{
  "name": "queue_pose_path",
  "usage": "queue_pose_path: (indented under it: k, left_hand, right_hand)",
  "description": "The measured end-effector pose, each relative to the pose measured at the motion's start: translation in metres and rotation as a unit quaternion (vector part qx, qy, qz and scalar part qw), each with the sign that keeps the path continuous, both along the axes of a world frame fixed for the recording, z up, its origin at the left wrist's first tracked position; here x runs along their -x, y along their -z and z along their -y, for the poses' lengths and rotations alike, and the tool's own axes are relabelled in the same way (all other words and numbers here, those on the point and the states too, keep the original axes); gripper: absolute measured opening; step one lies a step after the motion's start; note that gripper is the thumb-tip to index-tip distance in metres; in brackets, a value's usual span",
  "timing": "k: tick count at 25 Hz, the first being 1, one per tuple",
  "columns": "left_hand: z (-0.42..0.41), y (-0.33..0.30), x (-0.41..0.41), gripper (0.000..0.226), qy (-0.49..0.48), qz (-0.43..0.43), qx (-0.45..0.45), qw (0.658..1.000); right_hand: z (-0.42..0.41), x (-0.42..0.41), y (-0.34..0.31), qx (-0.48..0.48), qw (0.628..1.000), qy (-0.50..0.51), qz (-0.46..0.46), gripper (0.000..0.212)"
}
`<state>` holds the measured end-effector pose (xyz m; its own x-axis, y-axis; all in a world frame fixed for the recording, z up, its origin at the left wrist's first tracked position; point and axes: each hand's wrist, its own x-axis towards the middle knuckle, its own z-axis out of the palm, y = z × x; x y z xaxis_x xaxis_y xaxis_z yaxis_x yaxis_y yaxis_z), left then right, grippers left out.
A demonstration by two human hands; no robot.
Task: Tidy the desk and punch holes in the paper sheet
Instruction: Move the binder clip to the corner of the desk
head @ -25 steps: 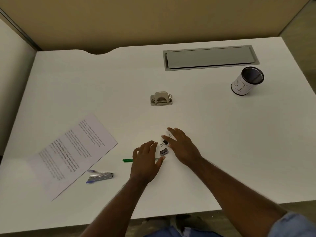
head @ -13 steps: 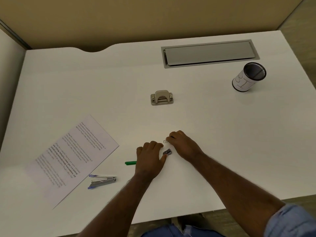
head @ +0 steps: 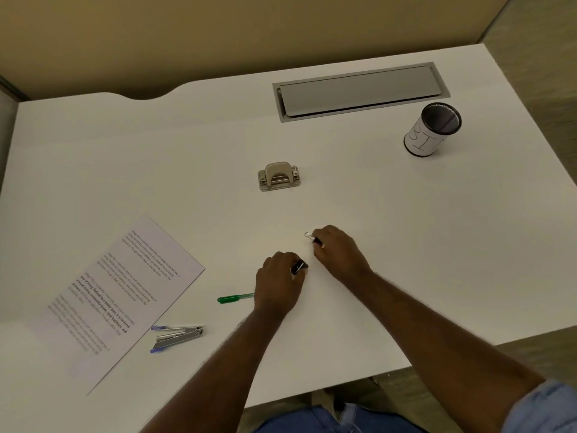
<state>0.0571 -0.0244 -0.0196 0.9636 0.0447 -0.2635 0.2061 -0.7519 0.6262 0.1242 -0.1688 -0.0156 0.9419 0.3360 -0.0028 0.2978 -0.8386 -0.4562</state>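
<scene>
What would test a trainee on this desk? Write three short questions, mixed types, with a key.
1. True or false: the hole punch sits on the paper sheet.
2. Which lies nearest the green pen? A) pen holder cup B) stapler C) hole punch
3. What does the right hand pinch?

Key
1. False; they lie apart on the desk.
2. B
3. A small binder clip; the left hand grips another small dark item.
</scene>
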Motion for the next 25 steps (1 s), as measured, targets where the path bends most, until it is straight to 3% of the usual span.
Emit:
queue_pose_path:
  k: [3, 6, 12, 20, 25]
  left_hand:
    - [0.007, -0.016, -0.006, 0.008, -0.119, -0.007, 0.170, 0.978]
    - [0.025, -0.029, -0.013, 0.008, -0.152, -0.028, 0.244, 0.958]
    - [0.111, -0.039, -0.027, 0.009, -0.036, -0.027, 0.247, 0.968]
    - [0.295, -0.047, -0.067, 0.012, 0.050, -0.053, 0.262, 0.962]
    - [0.379, -0.042, -0.111, 0.009, 0.075, -0.064, 0.249, 0.964]
  right_hand:
    - [0.029, 0.008, -0.010, -0.215, 0.943, 0.220, -0.127, 0.009]
    - [0.066, 0.022, -0.023, -0.313, 0.888, 0.276, -0.192, 0.007]
    - [0.175, 0.024, -0.027, -0.200, 0.929, 0.287, -0.122, 0.006]
    - [0.385, -0.035, -0.023, -0.121, 0.907, 0.400, -0.047, 0.007]
    - [0.478, -0.092, -0.018, -0.034, 0.922, 0.383, -0.042, 0.011]
